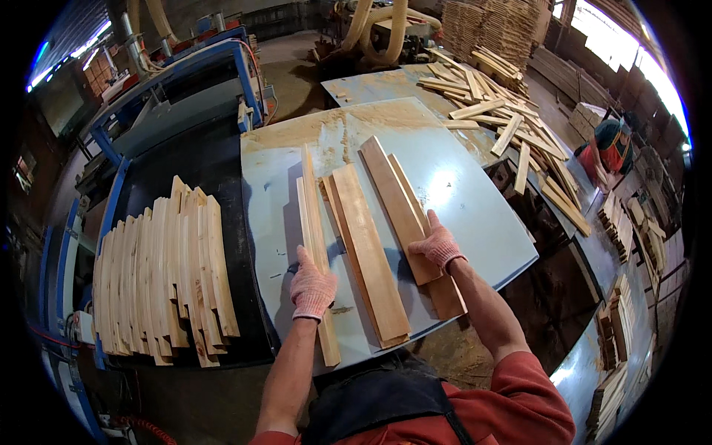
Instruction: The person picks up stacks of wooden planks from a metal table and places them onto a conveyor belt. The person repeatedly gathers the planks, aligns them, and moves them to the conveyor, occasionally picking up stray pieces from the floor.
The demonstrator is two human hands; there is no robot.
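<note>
Planks (pixel 367 252) — against and between hands (pixel 312 288)

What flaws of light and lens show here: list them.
Head view: white glare on the pale tabletop, right of the planks; head view: shadow beside the left hand; head view: upper-right opening blown out; head view: board row looks bowed toward the black rim.

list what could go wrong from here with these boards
1. The overlapping boards by the right hand reach the table's near edge, so one might slip off.
2. The left hand rests against narrow pieces lying close together; fingers could get pinched between them.
3. The loose pile lies crisscrossed, so a knock might send some sliding.
</note>
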